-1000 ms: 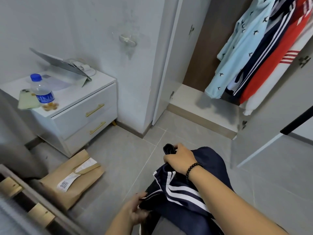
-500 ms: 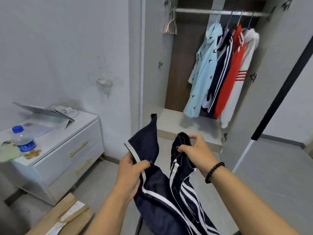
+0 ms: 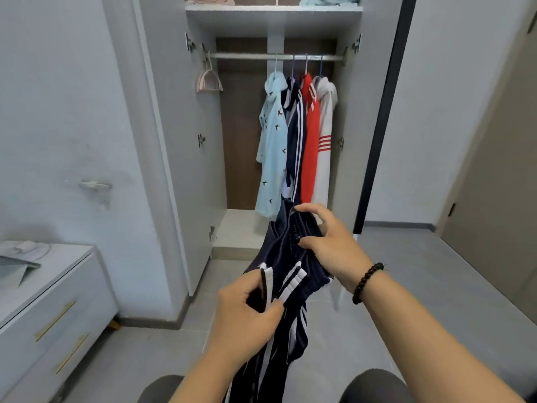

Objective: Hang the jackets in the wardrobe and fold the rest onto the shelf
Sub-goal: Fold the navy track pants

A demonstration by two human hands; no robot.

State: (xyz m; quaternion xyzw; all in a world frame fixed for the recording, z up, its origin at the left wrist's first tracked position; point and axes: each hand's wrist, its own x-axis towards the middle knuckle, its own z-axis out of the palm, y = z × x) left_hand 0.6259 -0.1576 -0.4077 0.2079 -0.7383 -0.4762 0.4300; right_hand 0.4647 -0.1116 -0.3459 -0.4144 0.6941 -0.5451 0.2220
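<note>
both hands (image 3: 247, 312) (image 3: 328, 245) grip navy striped garment (image 3: 287, 257) before open wardrobe (image 3: 276, 18).

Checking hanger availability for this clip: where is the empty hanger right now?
In the head view, the empty pink hanger hangs at the far left end of the wardrobe rail, beside the left door hinge, apart from the four hung jackets on the right.

Left hand (image 3: 247, 312) pinches with curled fingers (image 3: 273, 311); right hand (image 3: 331, 245) grips higher, forearms outstretched.
</note>
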